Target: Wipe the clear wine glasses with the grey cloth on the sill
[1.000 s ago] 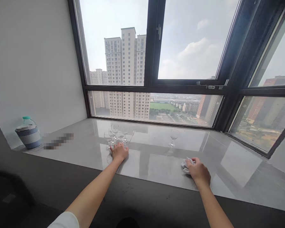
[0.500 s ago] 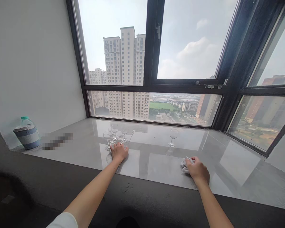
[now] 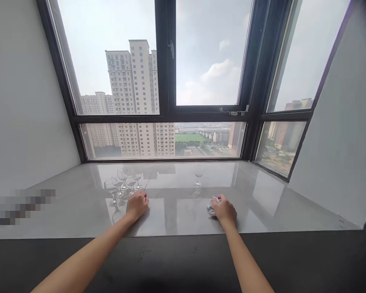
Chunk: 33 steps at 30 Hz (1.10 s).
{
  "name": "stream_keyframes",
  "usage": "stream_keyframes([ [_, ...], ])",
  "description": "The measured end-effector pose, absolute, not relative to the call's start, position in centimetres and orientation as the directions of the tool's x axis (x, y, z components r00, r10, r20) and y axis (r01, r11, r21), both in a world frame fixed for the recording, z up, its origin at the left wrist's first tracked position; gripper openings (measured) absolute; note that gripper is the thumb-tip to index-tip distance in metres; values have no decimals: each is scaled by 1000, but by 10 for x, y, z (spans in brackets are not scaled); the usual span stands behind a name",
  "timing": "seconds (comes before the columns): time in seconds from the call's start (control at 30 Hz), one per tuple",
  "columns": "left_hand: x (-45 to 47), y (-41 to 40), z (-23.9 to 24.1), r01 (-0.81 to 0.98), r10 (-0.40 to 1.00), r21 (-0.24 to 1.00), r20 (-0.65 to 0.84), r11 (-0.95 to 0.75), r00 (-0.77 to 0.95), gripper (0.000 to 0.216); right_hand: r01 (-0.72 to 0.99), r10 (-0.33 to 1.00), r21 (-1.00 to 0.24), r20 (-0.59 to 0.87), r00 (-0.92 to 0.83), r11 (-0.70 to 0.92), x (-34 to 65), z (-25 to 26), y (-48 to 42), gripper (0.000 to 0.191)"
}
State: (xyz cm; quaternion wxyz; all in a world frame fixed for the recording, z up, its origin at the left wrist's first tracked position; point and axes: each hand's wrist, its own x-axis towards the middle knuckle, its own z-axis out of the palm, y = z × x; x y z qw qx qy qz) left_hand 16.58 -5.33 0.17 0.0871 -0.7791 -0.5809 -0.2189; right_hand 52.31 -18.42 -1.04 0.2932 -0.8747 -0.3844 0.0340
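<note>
Clear stemmed glasses (image 3: pixel 120 185), several of them, stand upright in a cluster at the left of the glossy grey sill (image 3: pixel 183 211). Just right of this cluster is my left hand (image 3: pixel 137 206), fingers curled in and nothing showing in them; its palm side is hidden. A crumpled pale grey cloth (image 3: pixel 212 206) is bunched under the fingers of my right hand (image 3: pixel 225 211), which grips it against the sill. Farther back, apart from both hands, one more stemmed glass (image 3: pixel 198 176) stands upright by itself.
Dark window frames (image 3: pixel 164 119) rise along the back of the sill, with a narrower corner window on the right. Walls (image 3: pixel 329 162) close in both sides. The front edge drops to a dark surface (image 3: pixel 183 260). A blurred patch (image 3: pixel 24 206) covers something at far left.
My view has turned right, so the striped container with a green-capped bottle has nearly left the picture. My left hand's fingers have curled and come off the glasses. The right hand keeps the cloth.
</note>
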Motion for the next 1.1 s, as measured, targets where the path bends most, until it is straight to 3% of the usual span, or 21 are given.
stream_keyframes([
  [0.17,248,-57,5,831,839,225,348,-508,419,22,652,681,-552,192,706,-520,520,-6,-185,27],
  [0.3,328,-59,1,760,787,222,280,-610,550,32,669,700,-552,201,685,-497,517,-2,-188,25],
  [0.43,394,-48,-4,777,810,234,225,-584,541,49,675,706,-557,208,677,-484,518,-1,-188,25],
  [0.6,449,-23,0,756,864,431,135,-492,485,62,683,718,-556,204,665,-474,519,-2,-188,27],
  [0.7,464,-9,5,732,859,483,89,-479,504,60,689,727,-562,211,654,-457,520,-3,-187,26],
  [0.93,442,-14,9,742,852,440,118,-506,511,48,678,717,-601,235,656,-423,518,-2,-190,23],
  [1.1,367,-50,5,711,768,293,197,-640,610,31,691,734,-566,206,647,-450,518,-1,-192,25],
])
